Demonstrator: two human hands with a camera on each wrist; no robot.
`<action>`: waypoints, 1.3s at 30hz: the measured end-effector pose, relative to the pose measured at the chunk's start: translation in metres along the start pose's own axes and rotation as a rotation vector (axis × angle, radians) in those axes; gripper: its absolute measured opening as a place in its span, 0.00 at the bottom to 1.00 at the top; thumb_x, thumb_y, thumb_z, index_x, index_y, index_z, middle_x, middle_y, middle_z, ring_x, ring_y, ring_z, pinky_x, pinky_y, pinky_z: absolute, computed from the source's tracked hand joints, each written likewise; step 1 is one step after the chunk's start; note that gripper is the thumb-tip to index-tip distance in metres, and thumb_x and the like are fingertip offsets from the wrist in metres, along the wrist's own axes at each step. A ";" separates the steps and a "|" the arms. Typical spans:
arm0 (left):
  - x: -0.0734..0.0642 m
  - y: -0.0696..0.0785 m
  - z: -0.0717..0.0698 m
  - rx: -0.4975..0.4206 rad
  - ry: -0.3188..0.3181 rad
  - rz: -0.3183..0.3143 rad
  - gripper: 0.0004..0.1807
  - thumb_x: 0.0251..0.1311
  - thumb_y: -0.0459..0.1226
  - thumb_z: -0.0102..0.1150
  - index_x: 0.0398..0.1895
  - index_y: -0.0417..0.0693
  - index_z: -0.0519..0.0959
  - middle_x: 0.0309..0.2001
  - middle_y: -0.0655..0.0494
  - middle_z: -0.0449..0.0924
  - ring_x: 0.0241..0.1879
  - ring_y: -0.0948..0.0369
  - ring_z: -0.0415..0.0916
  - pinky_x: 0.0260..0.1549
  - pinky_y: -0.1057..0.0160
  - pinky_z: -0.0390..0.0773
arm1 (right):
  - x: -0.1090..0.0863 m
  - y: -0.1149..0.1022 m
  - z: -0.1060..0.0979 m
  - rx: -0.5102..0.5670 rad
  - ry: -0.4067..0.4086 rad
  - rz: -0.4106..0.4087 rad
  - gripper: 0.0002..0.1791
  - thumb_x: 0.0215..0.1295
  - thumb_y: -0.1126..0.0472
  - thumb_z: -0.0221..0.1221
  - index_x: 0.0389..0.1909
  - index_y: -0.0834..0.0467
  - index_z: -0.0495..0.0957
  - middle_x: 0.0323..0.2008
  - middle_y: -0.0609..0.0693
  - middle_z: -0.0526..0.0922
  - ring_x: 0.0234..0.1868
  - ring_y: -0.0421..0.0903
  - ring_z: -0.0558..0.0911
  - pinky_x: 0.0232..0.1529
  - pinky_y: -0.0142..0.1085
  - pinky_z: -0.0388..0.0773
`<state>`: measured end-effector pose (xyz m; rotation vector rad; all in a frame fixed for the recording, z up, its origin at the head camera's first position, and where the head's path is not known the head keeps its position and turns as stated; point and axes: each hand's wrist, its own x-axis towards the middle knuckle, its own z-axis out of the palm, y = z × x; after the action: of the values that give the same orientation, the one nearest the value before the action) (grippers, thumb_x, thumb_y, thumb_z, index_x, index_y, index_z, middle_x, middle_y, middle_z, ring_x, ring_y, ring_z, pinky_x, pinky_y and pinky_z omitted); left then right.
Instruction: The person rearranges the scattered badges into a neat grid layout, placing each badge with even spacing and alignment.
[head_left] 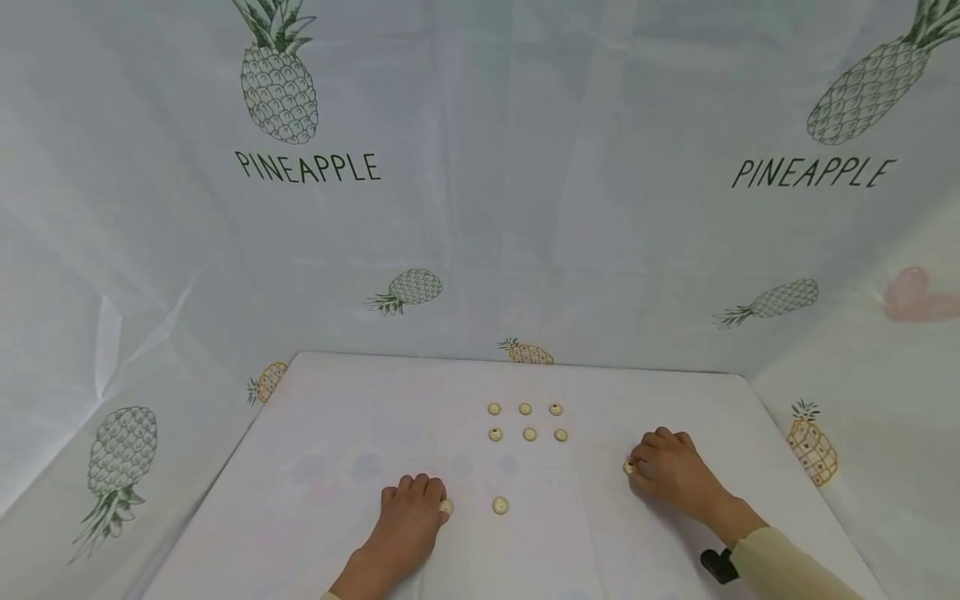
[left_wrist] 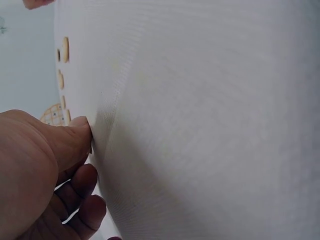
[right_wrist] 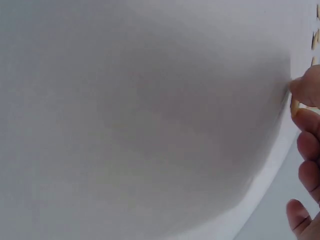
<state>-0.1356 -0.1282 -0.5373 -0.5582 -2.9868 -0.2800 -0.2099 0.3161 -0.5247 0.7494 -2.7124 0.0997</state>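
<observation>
My left hand (head_left: 407,518) is low on the white table, its thumb and forefinger pinching a small round wooden disc (head_left: 446,507) at the tabletop. In the left wrist view the fingers hide nearly all of that disc. Further right, my right hand (head_left: 672,472) pinches another wooden disc (head_left: 628,468) by its edge; the right wrist view shows this disc (right_wrist: 294,106) between thumb and forefinger, close to the cloth. Between the hands, nearer the left one, a single disc (head_left: 500,506) lies flat.
Beyond the hands, two rows of three like discs (head_left: 529,434) lie on the white-covered table (head_left: 360,400). White curtains with pineapple prints (head_left: 279,96) enclose the table at the back and sides. A black strap piece (head_left: 719,566) hangs by the right sleeve.
</observation>
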 end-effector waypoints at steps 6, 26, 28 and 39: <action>0.002 0.000 0.001 -0.018 -0.041 -0.021 0.12 0.68 0.44 0.68 0.41 0.49 0.75 0.36 0.58 0.71 0.35 0.59 0.62 0.38 0.50 0.68 | 0.013 -0.020 -0.001 0.036 0.092 -0.050 0.10 0.52 0.58 0.78 0.31 0.47 0.85 0.35 0.39 0.80 0.39 0.41 0.72 0.46 0.48 0.70; 0.002 -0.002 0.002 -0.061 -0.019 -0.038 0.12 0.66 0.44 0.70 0.40 0.51 0.75 0.36 0.60 0.72 0.36 0.60 0.63 0.39 0.50 0.68 | 0.057 -0.073 0.019 0.028 -0.014 -0.123 0.08 0.54 0.56 0.77 0.32 0.51 0.87 0.33 0.42 0.81 0.38 0.42 0.72 0.45 0.45 0.70; 0.002 -0.001 -0.002 -0.066 -0.033 -0.039 0.12 0.67 0.44 0.70 0.41 0.51 0.76 0.36 0.59 0.73 0.37 0.60 0.64 0.40 0.49 0.69 | 0.058 -0.073 0.020 0.025 -0.024 -0.122 0.08 0.54 0.57 0.77 0.32 0.51 0.87 0.32 0.41 0.81 0.37 0.42 0.71 0.45 0.45 0.71; 0.003 0.000 -0.005 -0.080 -0.066 -0.051 0.11 0.69 0.44 0.68 0.42 0.51 0.76 0.37 0.59 0.72 0.38 0.59 0.64 0.42 0.48 0.69 | 0.059 -0.071 0.022 0.035 -0.042 -0.107 0.08 0.55 0.56 0.77 0.33 0.50 0.87 0.33 0.41 0.82 0.39 0.42 0.73 0.45 0.46 0.72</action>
<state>-0.1382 -0.1281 -0.5315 -0.5090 -3.0681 -0.3942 -0.2276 0.2228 -0.5271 0.9143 -2.7103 0.1073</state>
